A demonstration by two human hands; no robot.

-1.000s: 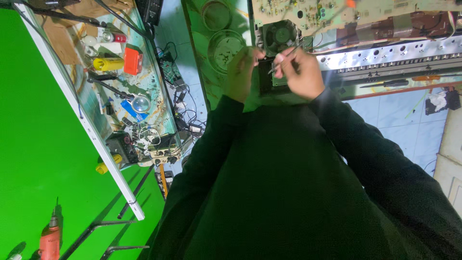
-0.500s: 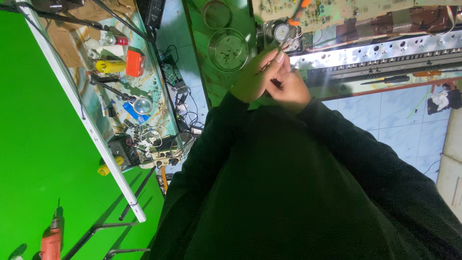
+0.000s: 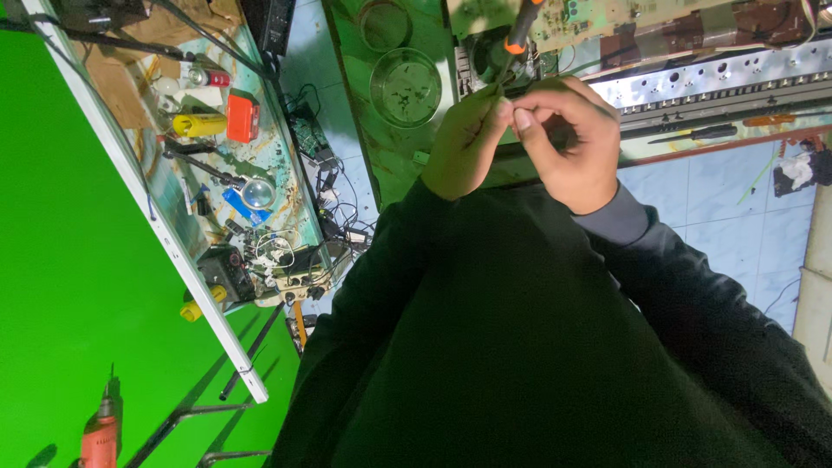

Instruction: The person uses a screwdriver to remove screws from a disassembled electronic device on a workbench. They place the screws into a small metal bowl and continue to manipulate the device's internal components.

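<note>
Compared with half a second earlier, the view has been tilted so that the hands sit a little lower and larger, and an orange-and-black screwdriver [image 3: 523,26] is now seen standing above them, its shaft running down to the fingertips. The left hand [image 3: 464,143] and right hand [image 3: 568,139] are pressed together over the near edge of the bench [image 3: 390,165]. The left fingers are pinched on the screwdriver's thin shaft; the right fingers are curled tight around something small that cannot be made out. Just beyond the hands a circuit board [image 3: 598,22] is laid beside a long perforated metal strip [image 3: 719,78]. A round glass dish [image 3: 406,87] is set to the left of the hands. On the side shelf [image 3: 286,208] a red box [image 3: 242,117] is placed beside a yellow cylinder [image 3: 198,125], with a blue packet [image 3: 236,204] lower down. A red drill [image 3: 99,433] is seen at the bottom left.
</note>
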